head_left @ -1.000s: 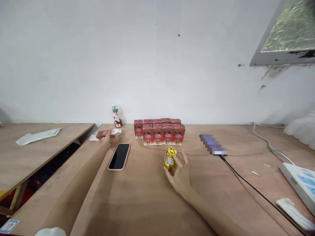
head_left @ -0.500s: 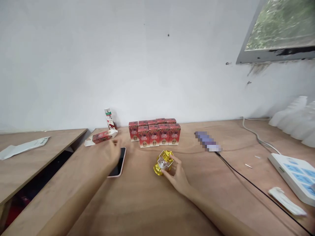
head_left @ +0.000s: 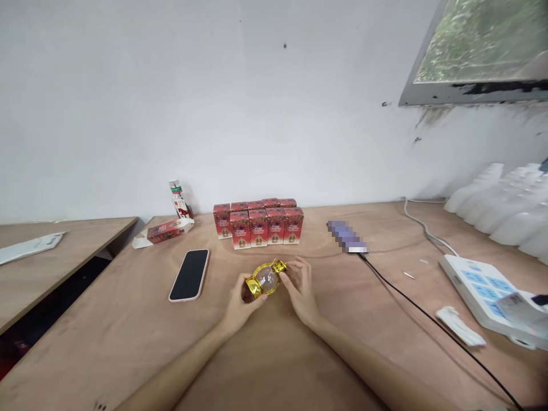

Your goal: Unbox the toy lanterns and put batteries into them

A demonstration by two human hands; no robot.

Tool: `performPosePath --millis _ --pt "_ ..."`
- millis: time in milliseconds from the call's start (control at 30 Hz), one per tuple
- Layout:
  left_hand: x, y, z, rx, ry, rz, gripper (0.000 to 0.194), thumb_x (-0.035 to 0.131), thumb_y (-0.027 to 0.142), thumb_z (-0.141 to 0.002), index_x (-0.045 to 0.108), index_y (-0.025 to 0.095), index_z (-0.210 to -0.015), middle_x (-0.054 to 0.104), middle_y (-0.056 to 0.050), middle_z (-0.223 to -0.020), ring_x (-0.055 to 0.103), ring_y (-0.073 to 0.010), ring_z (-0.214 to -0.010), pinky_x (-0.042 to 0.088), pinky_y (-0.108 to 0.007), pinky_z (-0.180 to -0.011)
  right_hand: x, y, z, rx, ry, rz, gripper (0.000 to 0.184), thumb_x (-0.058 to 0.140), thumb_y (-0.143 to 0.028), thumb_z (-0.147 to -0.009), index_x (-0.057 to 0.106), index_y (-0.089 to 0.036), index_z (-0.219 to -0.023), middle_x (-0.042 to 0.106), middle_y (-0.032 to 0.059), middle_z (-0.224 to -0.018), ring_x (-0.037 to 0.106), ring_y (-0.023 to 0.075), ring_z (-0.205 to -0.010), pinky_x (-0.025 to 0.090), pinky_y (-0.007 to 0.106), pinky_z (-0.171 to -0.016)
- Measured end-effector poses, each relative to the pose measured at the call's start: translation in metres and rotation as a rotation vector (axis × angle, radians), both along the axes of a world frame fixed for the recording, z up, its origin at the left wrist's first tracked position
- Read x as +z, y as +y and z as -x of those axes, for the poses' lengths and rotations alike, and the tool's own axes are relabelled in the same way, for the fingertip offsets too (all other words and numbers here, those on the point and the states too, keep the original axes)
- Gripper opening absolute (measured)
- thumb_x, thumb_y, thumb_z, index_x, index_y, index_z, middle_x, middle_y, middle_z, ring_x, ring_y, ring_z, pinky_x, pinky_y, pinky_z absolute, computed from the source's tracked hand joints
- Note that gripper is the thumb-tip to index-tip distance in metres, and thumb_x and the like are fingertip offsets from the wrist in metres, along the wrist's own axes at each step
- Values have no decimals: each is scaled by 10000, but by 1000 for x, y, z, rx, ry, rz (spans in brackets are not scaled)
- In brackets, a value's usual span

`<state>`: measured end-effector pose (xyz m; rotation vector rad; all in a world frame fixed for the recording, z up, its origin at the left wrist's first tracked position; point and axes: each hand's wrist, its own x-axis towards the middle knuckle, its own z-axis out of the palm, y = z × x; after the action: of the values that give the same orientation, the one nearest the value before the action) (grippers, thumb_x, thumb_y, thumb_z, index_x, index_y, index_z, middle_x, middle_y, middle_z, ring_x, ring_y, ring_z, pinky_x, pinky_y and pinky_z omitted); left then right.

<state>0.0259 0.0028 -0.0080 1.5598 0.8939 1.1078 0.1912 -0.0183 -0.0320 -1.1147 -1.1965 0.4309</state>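
Observation:
A small gold lantern with a clear globe lies tipped on its side between both hands, just above the wooden table. My left hand grips its base end from the left. My right hand pinches its top end from the right. Behind them stand several red boxes in two rows. A black phone in a pink case lies flat to the left.
An open red box lies on its side at the back left beside a small tube. A black cable crosses the right side. A white device and white bottles sit at far right. Left is a second table.
My left hand came back from the open red box and took the lantern's base. My right hand tipped the lantern over and pulled it nearer. The view shifted right.

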Motion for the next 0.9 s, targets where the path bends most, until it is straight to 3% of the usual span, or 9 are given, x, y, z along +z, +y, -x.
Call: performPosePath --millis 100,200,333,467,567,733,833,900 --pt "-3 -1 2 49 21 -43 387 746 283 -640 538 200 -955 649 -39 -926 614 -203 -854 473 -296 -757 4 -1 -6 -64 -234 -49 274 563 -468 -834 550 -225 -959 382 106 -1228 474 258 -1164 428 473 -977" --pt "-6 1 3 90 36 -90 406 733 265 -631 539 191 -981 639 -48 -963 609 -215 -895 474 -324 -791 5 -2 -6 -33 -344 -81 298 601 -498 -799 567 -229 -925 388 102 -1194 478 264 -1137 441 462 -948" --pt "-6 2 5 111 60 -147 419 752 250 -593 575 190 -968 639 -48 -962 601 -228 -927 464 -349 -836 2 -2 -2 10 -382 -74 330 621 -534 -769 556 -232 -883 404 101 -1157 460 277 -1154 447 452 -938" --pt "-4 1 4 146 62 -184 403 761 254 -583 590 191 -943 637 -46 -947 596 -229 -933 456 -361 -861 2 -1 -2 -5 -368 -81 242 511 -462 -869 585 -232 -856 429 102 -1149 469 256 -1148 443 432 -932" --pt "-3 3 5 166 37 -177 391 714 294 -644 543 194 -982 634 -52 -977 611 -216 -926 483 -347 -827 5 0 -5 -3 -289 -73 300 421 -434 -918 617 -227 -823 482 99 -1118 498 237 -1120 435 410 -931" --pt "-2 9 8 192 15 -146 389 655 346 -674 488 204 -996 630 -40 -977 636 -186 -869 513 -301 -746 9 4 -7 -26 -79 62 385 359 -475 -929 581 -206 -767 630 63 -843 606 197 -815 494 329 -738" --pt "-1 8 9 229 33 -139 368 660 342 -656 499 197 -955 626 -26 -916 626 -175 -831 502 -285 -727 10 3 -4 10 -85 79 381 360 -461 -929 578 -202 -756 652 33 -703 582 162 -595 480 277 -587" --pt "0 6 9 264 55 -136 363 666 330 -649 512 193 -948 628 -16 -868 610 -161 -770 487 -266 -681 11 -1 -1 43 -108 71 353 428 -474 -895 597 -204 -742 663 29 -685 579 160 -570 467 266 -563"
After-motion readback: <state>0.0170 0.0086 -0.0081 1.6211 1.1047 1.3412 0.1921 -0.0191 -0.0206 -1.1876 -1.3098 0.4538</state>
